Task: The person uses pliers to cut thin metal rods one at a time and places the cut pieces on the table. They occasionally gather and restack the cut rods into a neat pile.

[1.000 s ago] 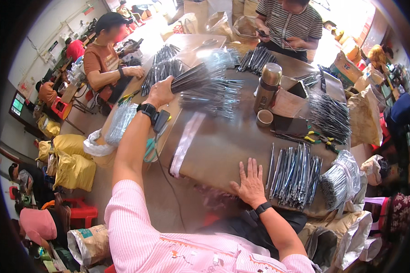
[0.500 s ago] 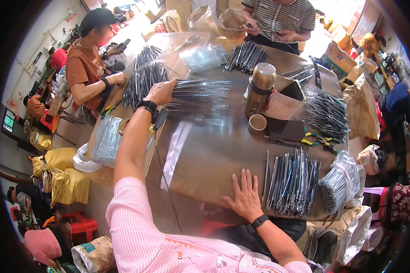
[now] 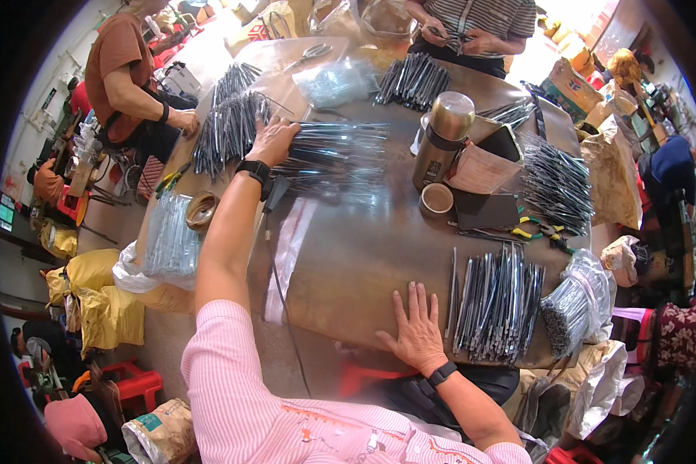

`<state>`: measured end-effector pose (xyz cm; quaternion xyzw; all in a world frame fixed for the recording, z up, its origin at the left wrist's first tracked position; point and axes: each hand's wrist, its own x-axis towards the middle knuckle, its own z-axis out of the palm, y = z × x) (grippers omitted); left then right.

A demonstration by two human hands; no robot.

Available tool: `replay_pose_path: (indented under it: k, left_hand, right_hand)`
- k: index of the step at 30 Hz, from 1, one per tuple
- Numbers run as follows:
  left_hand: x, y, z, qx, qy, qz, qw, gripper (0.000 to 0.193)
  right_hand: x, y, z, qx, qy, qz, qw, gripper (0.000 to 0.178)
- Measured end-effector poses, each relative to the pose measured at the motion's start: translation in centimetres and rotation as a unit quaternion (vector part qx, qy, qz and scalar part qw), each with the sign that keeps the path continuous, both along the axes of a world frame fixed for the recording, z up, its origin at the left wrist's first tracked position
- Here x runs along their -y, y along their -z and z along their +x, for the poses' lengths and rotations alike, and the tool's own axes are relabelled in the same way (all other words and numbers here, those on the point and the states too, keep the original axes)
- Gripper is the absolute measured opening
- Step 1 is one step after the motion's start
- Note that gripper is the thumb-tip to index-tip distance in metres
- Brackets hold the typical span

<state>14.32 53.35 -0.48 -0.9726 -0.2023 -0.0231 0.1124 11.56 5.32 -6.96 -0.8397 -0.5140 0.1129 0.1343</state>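
Note:
My left hand (image 3: 274, 141) is at the left end of a spread of thin, shiny dark strips (image 3: 336, 158) on the table. Its fingers look bent but apart, resting at the strip ends; their undersides are hidden. A heap of similar strips (image 3: 228, 131) lies right beside it. My right hand (image 3: 416, 334) rests flat on the tabletop near the front edge, fingers spread, holding nothing. Just right of it lies a row of dark strips (image 3: 495, 305), and beyond that a plastic-wrapped bundle (image 3: 576, 305).
A metal flask (image 3: 441, 143), a cup (image 3: 436, 199) and pliers (image 3: 545, 230) stand or lie right of centre. Tape (image 3: 202, 210) is at the left, by bagged clear strips (image 3: 168, 236). A cable (image 3: 286, 317) hangs over the front edge. Two people work across the table.
My left hand has loosened from a closed grip to parted fingers at the strip ends. My right hand stays put. The person at the left has straightened and moved back.

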Motion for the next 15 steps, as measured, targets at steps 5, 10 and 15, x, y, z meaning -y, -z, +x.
replay_pose_path:
  k: [5,10,15]
  left_hand:
    - [-0.2,1.2,0.9,0.020,-0.026,0.030,0.999,0.039]
    - [-0.9,2.5,1.1,0.042,-0.019,0.031,0.998,0.036]
    - [-1.0,3.4,0.8,0.035,-0.022,0.048,0.998,0.034]
  right_hand:
    - [0.1,0.2,0.0,0.003,-0.002,-0.004,1.000,0.090]
    - [0.1,0.0,0.1,-0.011,-0.002,0.007,1.000,0.088]
    - [0.0,-0.2,0.1,-0.003,-0.002,0.004,1.000,0.090]
